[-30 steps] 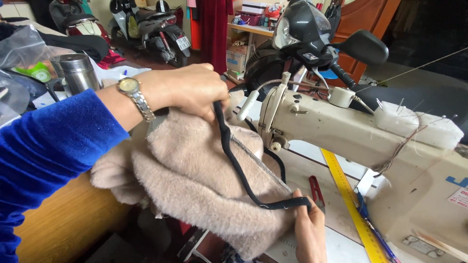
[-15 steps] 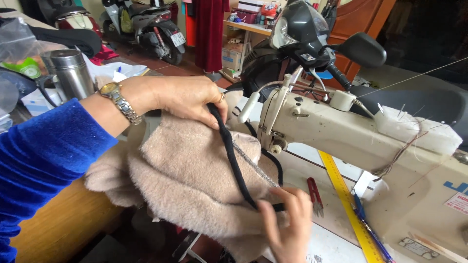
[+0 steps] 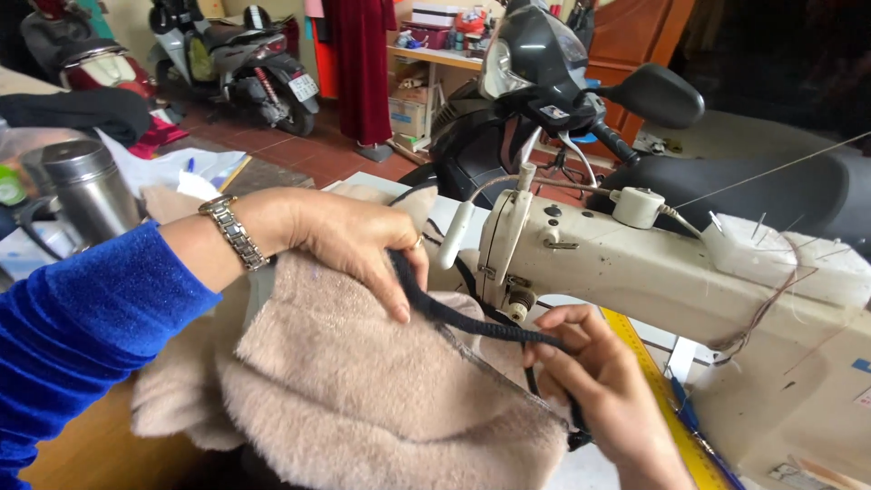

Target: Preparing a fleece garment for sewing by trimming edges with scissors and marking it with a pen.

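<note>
Pinching a thick black cord between thumb and curled fingers, the left hand presses down on a fluffy beige fleece garment bunched up beneath it. That wrist carries a silver metal link watch, with a blue velvet sleeve behind it. From this grip the cord runs tight across the fleece to the right hand, whose fingers are closed around it lower down, near the garment's edge; the cord's end sticks out just below those fingers. Just beyond both hands stands a cream-coloured industrial sewing machine, and a yellow measuring tape lies on the table beside the right hand. Well off past the left forearm is a steel vacuum flask. Behind the machine a black scooter is parked.
</note>
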